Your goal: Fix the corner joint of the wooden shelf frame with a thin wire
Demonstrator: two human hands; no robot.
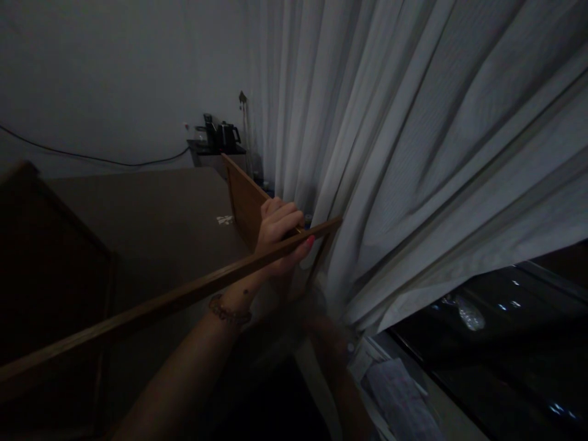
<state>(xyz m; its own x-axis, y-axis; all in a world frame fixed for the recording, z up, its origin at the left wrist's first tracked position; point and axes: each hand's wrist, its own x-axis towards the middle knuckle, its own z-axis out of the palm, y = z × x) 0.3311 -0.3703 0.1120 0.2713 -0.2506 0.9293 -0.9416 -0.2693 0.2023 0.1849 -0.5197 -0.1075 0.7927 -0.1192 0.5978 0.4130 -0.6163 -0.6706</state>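
Note:
My left hand point(281, 229), wearing a bead bracelet point(228, 311) at the wrist, is closed around the wood near the far end of a long wooden bar point(184, 296). The bar slants from the lower left up to the curtain and crosses in front of the hand. Just beyond the fingers stands a brown wooden panel point(245, 199). My right hand point(327, 340) is lower down, dark and smeared by motion, beside a blurred greyish patch; its fingers cannot be made out.
A pale curtain point(395, 153) hangs along the right, with dark window glass point(500, 306) below. A brown surface point(179, 208) lies left, near a dark wooden piece point(50, 257). A black kettle point(227, 136) stands at the back. Folded cloth point(397, 398) lies lower right.

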